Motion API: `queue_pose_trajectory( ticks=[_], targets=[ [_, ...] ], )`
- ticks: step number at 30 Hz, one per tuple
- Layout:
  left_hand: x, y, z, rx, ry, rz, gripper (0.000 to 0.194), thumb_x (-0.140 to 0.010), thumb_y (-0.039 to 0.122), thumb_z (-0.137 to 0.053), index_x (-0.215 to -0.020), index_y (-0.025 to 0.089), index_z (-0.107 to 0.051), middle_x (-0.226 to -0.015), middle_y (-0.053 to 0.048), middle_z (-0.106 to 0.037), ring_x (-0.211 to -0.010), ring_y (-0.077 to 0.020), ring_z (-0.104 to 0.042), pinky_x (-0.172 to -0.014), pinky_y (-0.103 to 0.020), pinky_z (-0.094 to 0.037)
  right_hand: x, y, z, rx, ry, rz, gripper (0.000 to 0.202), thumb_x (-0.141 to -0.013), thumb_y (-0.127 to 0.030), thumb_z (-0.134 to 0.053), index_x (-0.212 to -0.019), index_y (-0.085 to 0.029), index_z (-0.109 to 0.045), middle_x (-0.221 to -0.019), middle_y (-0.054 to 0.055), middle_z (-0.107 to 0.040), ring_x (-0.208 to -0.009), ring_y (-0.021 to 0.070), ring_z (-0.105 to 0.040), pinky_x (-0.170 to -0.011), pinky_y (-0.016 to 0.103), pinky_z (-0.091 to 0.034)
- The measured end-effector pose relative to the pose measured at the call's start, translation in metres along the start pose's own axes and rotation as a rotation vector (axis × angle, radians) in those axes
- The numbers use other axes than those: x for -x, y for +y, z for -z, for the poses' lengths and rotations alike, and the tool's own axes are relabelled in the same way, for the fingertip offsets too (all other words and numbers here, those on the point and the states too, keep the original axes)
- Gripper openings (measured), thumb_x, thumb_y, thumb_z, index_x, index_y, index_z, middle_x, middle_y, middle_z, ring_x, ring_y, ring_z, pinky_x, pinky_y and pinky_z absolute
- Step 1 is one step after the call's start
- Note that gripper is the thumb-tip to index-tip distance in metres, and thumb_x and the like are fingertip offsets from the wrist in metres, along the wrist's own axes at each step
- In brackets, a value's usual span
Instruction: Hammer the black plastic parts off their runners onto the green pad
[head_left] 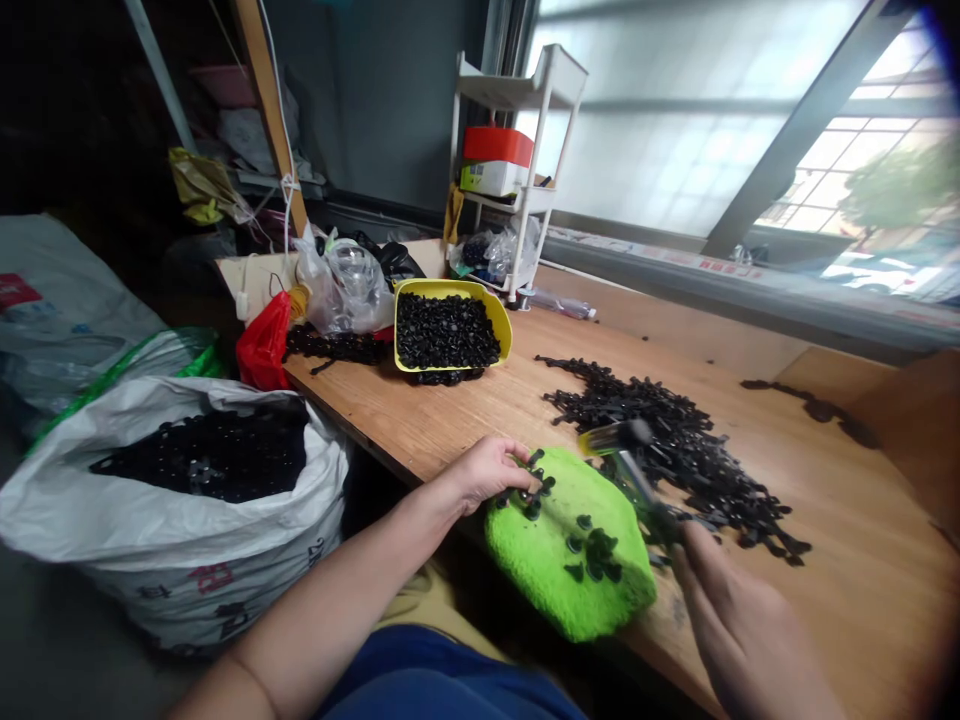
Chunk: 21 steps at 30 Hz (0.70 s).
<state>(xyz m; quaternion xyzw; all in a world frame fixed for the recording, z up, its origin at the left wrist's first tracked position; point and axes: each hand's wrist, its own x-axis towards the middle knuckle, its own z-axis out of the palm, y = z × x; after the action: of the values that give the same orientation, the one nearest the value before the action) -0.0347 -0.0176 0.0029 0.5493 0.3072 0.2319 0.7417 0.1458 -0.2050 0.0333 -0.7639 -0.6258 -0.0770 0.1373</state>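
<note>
My left hand [495,475] is closed, pinching small black plastic parts [546,484] at the left edge of a bright green fuzzy cloth pad [555,590]. More loose, knob-like black pieces [600,550] lie on the pad's right side. My right hand [727,590] is wrapped round the handle of a mallet [639,483]. Its blurred head, yellow at one end and black at the other, hangs above the pad's upper right edge. The exact shape of what my left fingers hold is partly hidden.
A long heap of black parts [675,420] covers the wooden table [847,600] behind the pad. A yellow bin [507,345] full of small black pieces stands further back. At left on the floor is a white sack [97,540] of black parts. A white shelf rack [551,130] stands behind.
</note>
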Motion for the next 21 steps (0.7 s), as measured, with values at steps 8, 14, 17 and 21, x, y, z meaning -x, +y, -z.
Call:
queue_pose_trajectory(
  ticks=[8,14,17,21],
  targets=[
    [0.001,0.006,0.001,-0.030,-0.009,0.027,0.028,-0.054,0.007,-0.067,-0.080,0.008,-0.058,-0.054,-0.002,-0.060,-0.043,-0.0090,-0.053,-0.039,-0.016,-0.034,-0.001,-0.002,0.001,0.041,-0.049,0.009,0.026,-0.092,-0.038,-0.021,-0.088,-0.025,-0.043,-0.054,-0.002,-0.047,-0.046,0.0191,-0.050,-0.040,0.025,-0.033],
    [0.000,0.007,0.002,-0.059,-0.009,0.030,0.027,-0.054,0.009,-0.067,-0.080,0.009,-0.059,-0.055,-0.003,-0.061,-0.041,-0.0086,-0.052,-0.038,-0.016,-0.032,-0.003,-0.010,-0.003,0.066,-0.041,-0.004,0.027,-0.093,-0.037,-0.019,-0.085,-0.024,-0.041,-0.062,0.000,-0.052,-0.049,0.0196,-0.050,-0.041,0.025,-0.031],
    [-0.002,0.003,0.004,-0.060,-0.009,0.016,0.028,-0.053,0.010,-0.069,-0.079,0.010,-0.058,-0.058,-0.004,-0.063,-0.046,-0.0097,-0.054,-0.041,-0.016,-0.034,-0.003,-0.007,-0.009,0.028,-0.066,0.023,0.024,-0.091,-0.034,-0.025,-0.076,-0.025,-0.041,-0.050,-0.003,-0.046,-0.041,0.0196,-0.046,-0.036,0.026,-0.024],
    [0.002,-0.001,0.006,-0.086,0.006,0.025,0.034,-0.056,0.017,-0.070,-0.088,0.010,-0.058,-0.057,-0.003,-0.062,-0.043,-0.0080,-0.051,-0.036,-0.015,-0.028,0.006,0.012,-0.017,-0.113,0.049,-0.013,0.029,-0.092,-0.042,-0.026,-0.095,-0.025,-0.050,-0.070,0.001,-0.058,-0.061,0.0203,-0.056,-0.046,0.026,-0.039]
  ],
)
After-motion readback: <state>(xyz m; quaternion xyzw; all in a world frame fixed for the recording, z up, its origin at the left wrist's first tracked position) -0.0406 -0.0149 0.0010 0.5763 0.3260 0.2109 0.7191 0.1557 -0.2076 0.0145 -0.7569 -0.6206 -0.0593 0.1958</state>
